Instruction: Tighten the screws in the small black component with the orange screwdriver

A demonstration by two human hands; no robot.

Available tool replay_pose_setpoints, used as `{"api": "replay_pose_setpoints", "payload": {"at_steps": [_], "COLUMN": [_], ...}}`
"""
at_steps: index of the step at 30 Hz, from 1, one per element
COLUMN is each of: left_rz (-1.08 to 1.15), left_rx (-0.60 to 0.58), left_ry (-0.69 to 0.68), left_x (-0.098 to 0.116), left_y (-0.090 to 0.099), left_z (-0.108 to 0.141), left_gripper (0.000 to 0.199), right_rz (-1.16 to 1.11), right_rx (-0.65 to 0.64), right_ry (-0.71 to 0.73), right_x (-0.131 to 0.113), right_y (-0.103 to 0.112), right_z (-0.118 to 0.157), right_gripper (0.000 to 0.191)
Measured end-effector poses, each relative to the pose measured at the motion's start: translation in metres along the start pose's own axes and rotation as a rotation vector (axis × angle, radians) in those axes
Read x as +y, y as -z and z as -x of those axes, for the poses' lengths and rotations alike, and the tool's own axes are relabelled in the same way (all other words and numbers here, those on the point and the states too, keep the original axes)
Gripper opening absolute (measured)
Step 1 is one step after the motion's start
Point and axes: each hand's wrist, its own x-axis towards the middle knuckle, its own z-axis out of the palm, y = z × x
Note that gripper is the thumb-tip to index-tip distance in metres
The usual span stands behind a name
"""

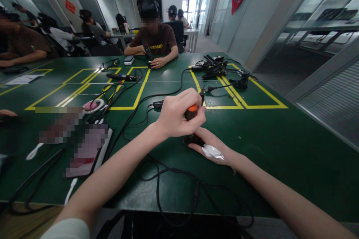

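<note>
My left hand fully closed around orange-capped tool; right hand open, palm-up beneath it. Risk: tip slips, jabbing palm.

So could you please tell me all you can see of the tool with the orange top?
The tool stands upright on the green table, orange cap above a dark body. The left hand wraps around its top; the right hand, lying palm up, touches its black base. Its middle is hidden by fingers.

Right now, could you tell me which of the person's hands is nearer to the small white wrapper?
Right. The right hand lies palm-up with the white wrapper resting on it; the left hand is above it, gripping the orange-topped tool.
</note>
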Motion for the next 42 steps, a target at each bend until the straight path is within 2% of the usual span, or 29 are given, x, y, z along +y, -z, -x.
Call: {"api": "replay_pose_setpoints", "payload": {"at_steps": [5,10,16,22,30,36,42], "left_rz": [0.046,0.012,0.083,-0.003,-0.066,-0.095,-0.049], "left_rx": [-0.019,-0.025,-0.095,-0.072,-0.038,-0.020,-0.086], "left_ry": [0.030,-0.044,-0.041,-0.028,-0.092,-0.100,-0.094], "left_x": [-0.0003,-0.0034,-0.0050,-0.0029,-0.0026,-0.0031,-0.0058], "left_y": [-0.0010,-0.0028,0.0013,0.0000,0.0005,0.0009,0.0048], "left_z": [0.0018,0.0044,0.0059,0.0058,0.0013,0.0013,0.0027], "left_gripper": [0.002,0.013,0.029,0.020,0.011,0.018,0.027], "right_rz": [0.003,0.014,-0.019,-0.020,0.006,-0.005,-0.016], "right_rx": [-0.007,-0.008,0.000,-0.008,-0.019,-0.015,-0.012], "right_ry": [0.020,0.008,0.015,0.018,-0.007,-0.005,-0.002], "right_x": [0.0009,0.0024,0.0022,-0.0001,-0.0003,-0.0002,-0.0007], "right_y": [0.0002,-0.0014,-0.0015,0.0002,-0.0001,-0.0001,0.0010], "right_z": [0.0007,0.0016,0.0014,0.0005,-0.0001,0.0002,0.0003], "right_gripper": [0.029,0.026,0.025,0.022,0.023,0.022,0.022]}}
